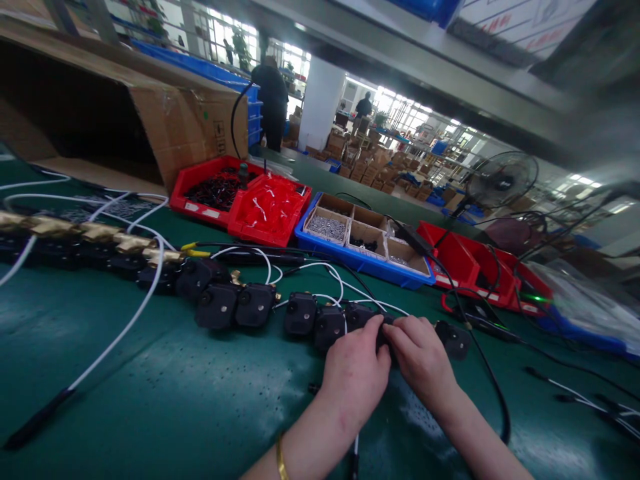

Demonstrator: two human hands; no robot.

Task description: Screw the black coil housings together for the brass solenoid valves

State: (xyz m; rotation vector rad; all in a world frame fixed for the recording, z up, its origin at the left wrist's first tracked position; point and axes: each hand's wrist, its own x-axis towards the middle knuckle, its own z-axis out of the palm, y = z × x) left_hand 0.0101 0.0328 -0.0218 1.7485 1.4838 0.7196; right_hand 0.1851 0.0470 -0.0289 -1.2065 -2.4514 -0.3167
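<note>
Head view: black box (pixel 381 339) sits on the green bench (pixel 240 407), between both hands, straight off the fingertips. Left hand (pixel 356 370) on its left side, right hand (pixel 417 353) on its right; neither clearly nearer. Fingers on both curled in, tips nearly meeting at the box; contact looks likely, actual grip hidden, can't tell. Box mostly covered, long axis unreadable. Row of similar boxes (pixel 300 313) runs off leftward; another box (pixel 454 340) just beyond right hand.
</note>
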